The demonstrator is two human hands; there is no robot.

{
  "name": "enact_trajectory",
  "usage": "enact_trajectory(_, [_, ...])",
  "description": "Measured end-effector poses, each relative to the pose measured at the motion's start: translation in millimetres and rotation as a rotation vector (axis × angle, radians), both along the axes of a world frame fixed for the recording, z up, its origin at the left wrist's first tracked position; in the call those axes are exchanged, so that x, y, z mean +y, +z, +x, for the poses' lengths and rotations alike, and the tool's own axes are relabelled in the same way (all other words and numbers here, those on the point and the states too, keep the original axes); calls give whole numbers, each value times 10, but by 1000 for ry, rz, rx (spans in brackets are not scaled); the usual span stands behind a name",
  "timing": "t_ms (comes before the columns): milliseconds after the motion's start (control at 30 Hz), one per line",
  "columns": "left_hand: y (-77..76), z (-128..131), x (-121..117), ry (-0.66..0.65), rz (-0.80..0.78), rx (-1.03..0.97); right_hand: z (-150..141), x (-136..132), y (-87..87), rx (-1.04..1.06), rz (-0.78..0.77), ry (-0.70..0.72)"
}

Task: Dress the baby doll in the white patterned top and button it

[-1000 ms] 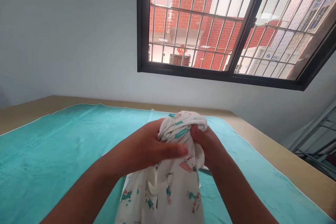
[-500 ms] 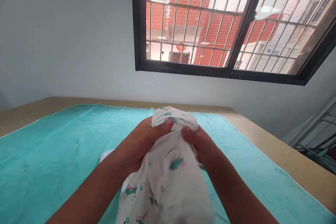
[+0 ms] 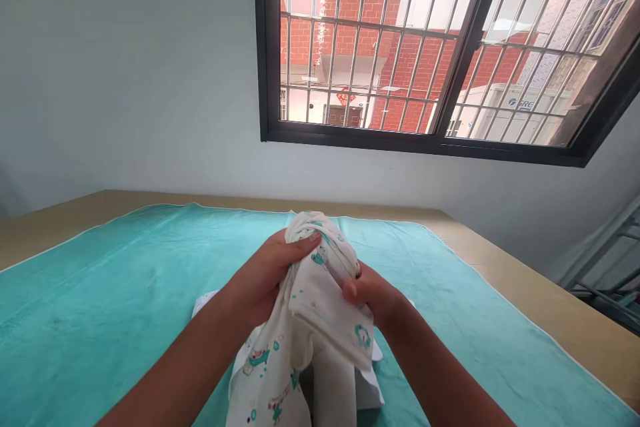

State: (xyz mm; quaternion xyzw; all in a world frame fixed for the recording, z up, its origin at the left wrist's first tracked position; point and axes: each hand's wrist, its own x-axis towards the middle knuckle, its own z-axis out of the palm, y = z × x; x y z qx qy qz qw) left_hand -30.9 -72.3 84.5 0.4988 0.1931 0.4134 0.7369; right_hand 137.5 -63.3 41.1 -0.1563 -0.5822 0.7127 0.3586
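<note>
A soft white garment (image 3: 327,310) with teal and pinkish prints is bunched up between both my hands, above the middle of the table. My left hand (image 3: 263,273) grips its gathered upper part from the left, thumb pressed on top. On the right side, my right hand (image 3: 377,293) holds the bunched roll and a loose hemmed end that folds down. The rest of the garment hangs toward me and leaves the bottom of the view. Beneath it, partly hidden, more white material (image 3: 203,301) lies on the teal cloth (image 3: 130,280).
The teal cloth covers most of a wooden table (image 3: 545,290), whose edges show at the back and right. Behind stands a pale wall (image 3: 130,80) with a barred, dark-framed window (image 3: 360,130). A metal frame (image 3: 600,247) stands at the far right.
The garment's gathered top has narrowed, and a hemmed end now folds down in front near my right hand. My right hand has moved slightly down. The white material underneath shows more.
</note>
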Motion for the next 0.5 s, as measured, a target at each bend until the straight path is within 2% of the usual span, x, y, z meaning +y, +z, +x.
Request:
enact_trajectory(33, [1, -1, -17, -9, 8, 11, 19, 12, -15, 6, 3, 10])
enact_trajectory(100, [15, -32, -34, -8, 86, 68, 47, 28, -11, 72, 12, -74])
enact_trajectory(200, [74, -119, -28, -50, 324, 251, 44, 36, 44, 186, 20, -234])
enact_trajectory(267, [123, -156, -27, -91, 445, 405, 4, 31, 81, 206, 22, -267])
enact_trajectory(367, [160, -145, -40, 44, 507, 590, -80, 4, 107, 208, 13, -317])
enact_trajectory(500, [108, -92, -27, 261, 543, 693, -138, -47, 99, 215, -21, -340])
